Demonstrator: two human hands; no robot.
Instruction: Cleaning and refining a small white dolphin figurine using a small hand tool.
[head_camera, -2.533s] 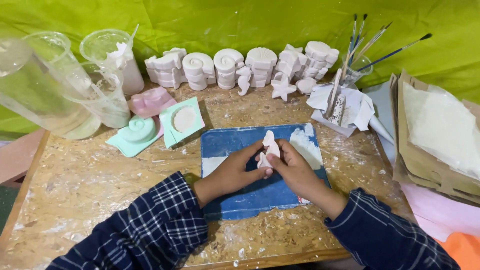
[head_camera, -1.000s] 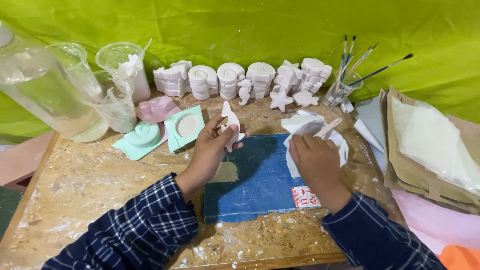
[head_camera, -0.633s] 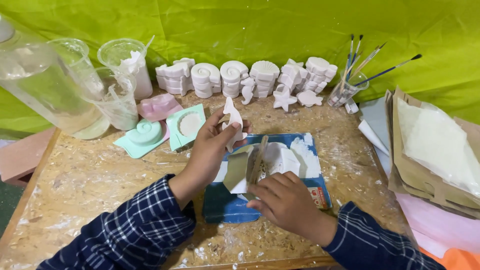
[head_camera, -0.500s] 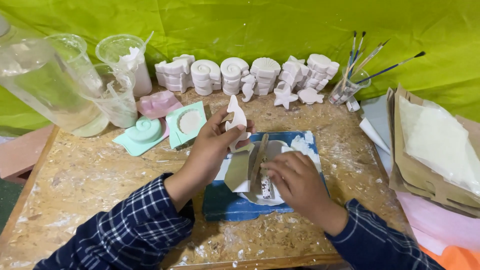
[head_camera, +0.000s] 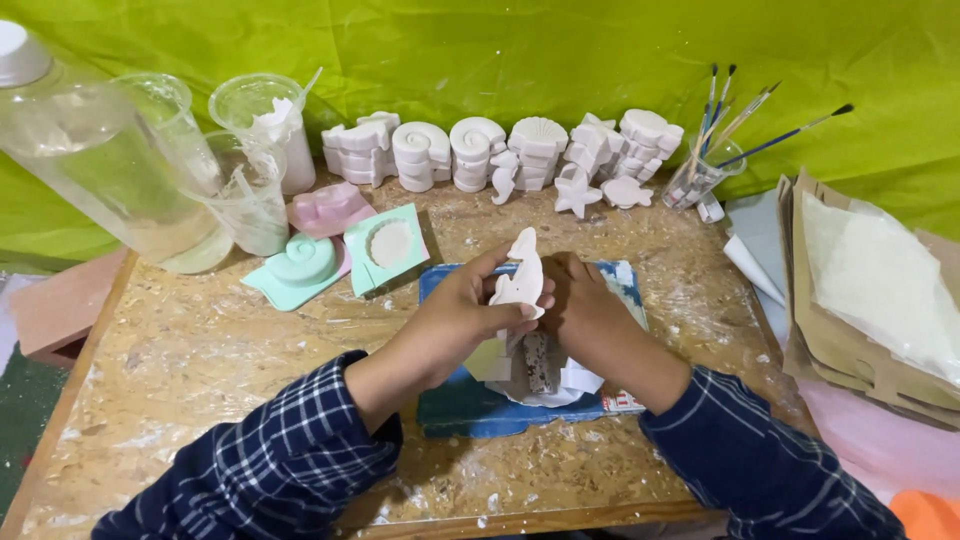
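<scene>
- Holding a white plaster seahorse (head_camera: 524, 278) up over the blue mat (head_camera: 455, 410), the left hand (head_camera: 455, 320) has its fingers curled shut around the figure's lower half, thumb on the front.
- The right hand (head_camera: 590, 315) sits just beside it, fingers bent and touching the seahorse's right edge. I cannot tell if it holds a tool, but it looks like it is smoothing that edge.
- Under the hands lies a white dish (head_camera: 545, 385) with a speckled sanding block (head_camera: 540, 362) in it, likely there to catch dust.
- Left of the mat are a mint shell mould (head_camera: 300, 265), a mint round mould (head_camera: 388, 245) and a pink mould (head_camera: 330, 208).
- Along the back stands a row of white plaster casts (head_camera: 500, 155), set out of the way.
- A jar of paintbrushes (head_camera: 700, 170) stands at the right, with brown paper bags (head_camera: 870, 310) near it.
- Clear plastic cups (head_camera: 240, 170) and a big bottle (head_camera: 90, 160) stand at the left on the wooden table (head_camera: 180, 400).
</scene>
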